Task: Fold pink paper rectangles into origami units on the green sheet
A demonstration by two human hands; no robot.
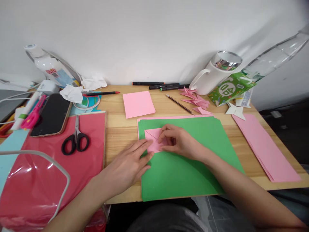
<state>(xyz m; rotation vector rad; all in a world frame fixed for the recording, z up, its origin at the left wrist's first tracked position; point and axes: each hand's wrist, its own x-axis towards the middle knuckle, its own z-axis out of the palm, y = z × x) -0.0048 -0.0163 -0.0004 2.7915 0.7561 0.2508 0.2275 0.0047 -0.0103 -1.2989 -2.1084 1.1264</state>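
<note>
A small square of pink origami paper (pixel 150 135) with crease lines lies on a stack of green paper sheets (pixel 188 174). My left hand (pixel 129 164) is open, its outstretched fingertips resting on the paper's left and lower edge. With thumb and fingers pinched, my right hand (pixel 177 141) grips the paper's right part, which it mostly hides. Behind the green stack sits a pile of pink square sheets (pixel 138 103). Several folded pink paper pieces (pixel 196 102) with pointed tips are clustered further right.
Black-handled scissors (pixel 76 140) and a phone (pixel 51 114) rest on a red folder (pixel 55 174) at left. A pencil (pixel 180 104) and markers (pixel 166 86) lie behind. At right stand a white mug (pixel 212 77) and a plastic bottle (pixel 275 56), near pink strips (pixel 267 148).
</note>
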